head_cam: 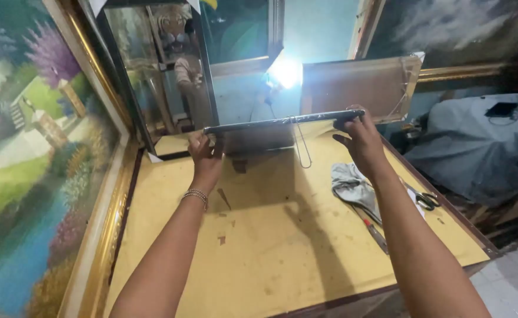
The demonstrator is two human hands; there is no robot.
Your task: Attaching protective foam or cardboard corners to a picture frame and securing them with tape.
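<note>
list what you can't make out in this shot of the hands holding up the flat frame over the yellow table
- Flat frame, head view: seen edge-on, so its face is hidden.
- Left hand and right hand: fingertips hidden behind the frame's ends.
- Scissors: partly covered by the right forearm.
- Grey cloth: its right part is hidden by the same arm.
- Wall near the lamp: washed out by glare.
</note>
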